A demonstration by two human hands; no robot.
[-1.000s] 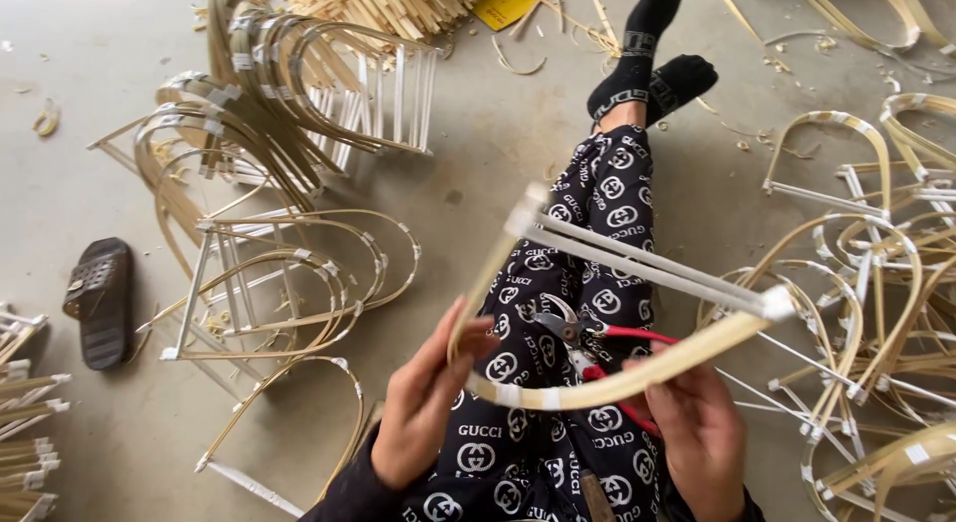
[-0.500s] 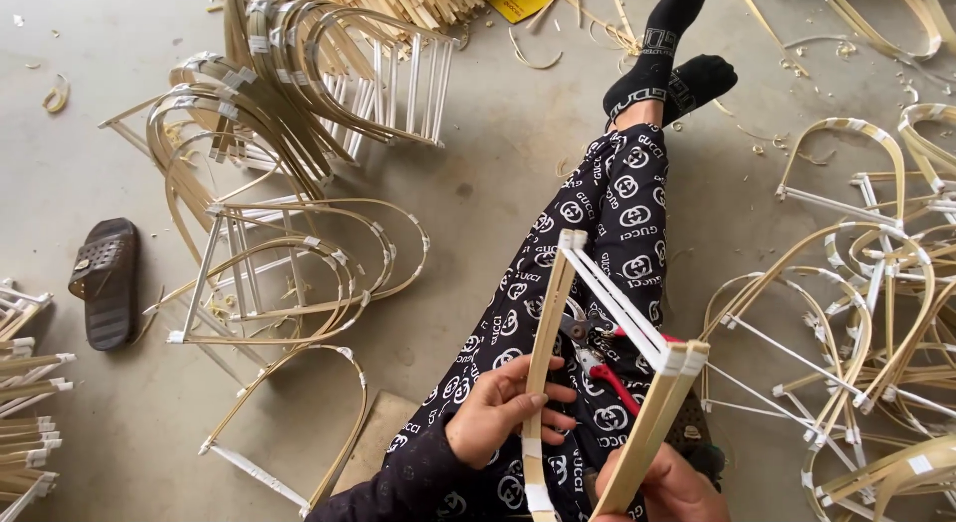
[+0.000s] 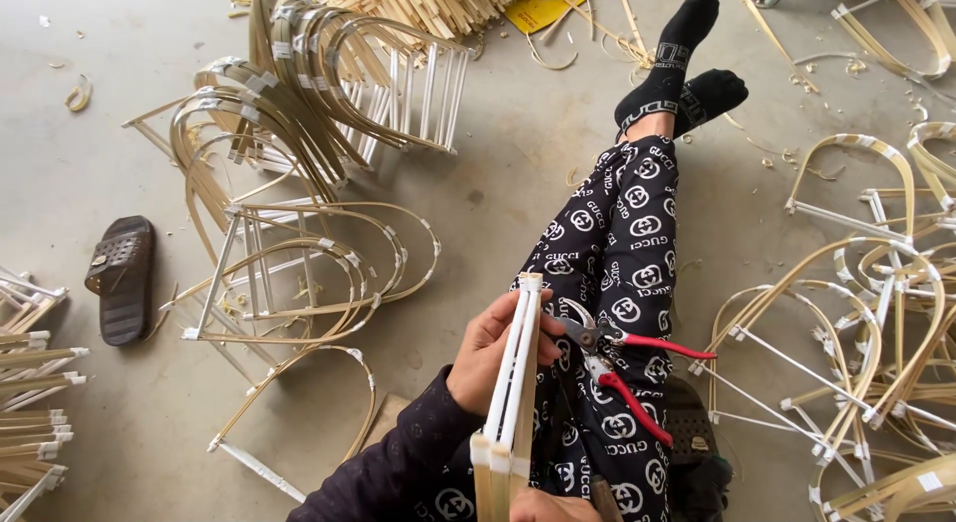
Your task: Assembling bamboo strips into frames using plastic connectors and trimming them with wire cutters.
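The left hand (image 3: 495, 355) is wrapped around the bamboo frame (image 3: 513, 373), fingers curled over its white crossbars about halfway up. The frame is seen edge-on, so it reads as a narrow stack of pale strips. Its long axis runs nearly straight up and down the picture, leaning slightly right, with the far end beyond the left hand's fingertips and the near end dropping toward the person's body.

The right hand (image 3: 553, 507) sits at the bottom edge, just below the near end of the frame. Only a sliver of it shows; it seems to touch or steady the frame's base, but I cannot tell whether it is closed around it.

The left hand is clearly the one in command of the frame, and the frame lies directly in its palm, running from wrist side to beyond the fingers.

Just to the right of the left hand's fingertips, the red-handled cutters (image 3: 622, 368) rest on the patterned trouser leg (image 3: 622, 243), handles splayed apart and pointing away to the right, metal nose almost touching the frame's upper half. Neither hand is on them.

Further left of the left hand, finished arched frames (image 3: 299, 273) lie on the concrete floor (image 3: 498, 153), with a dark sandal (image 3: 121, 279) beyond.
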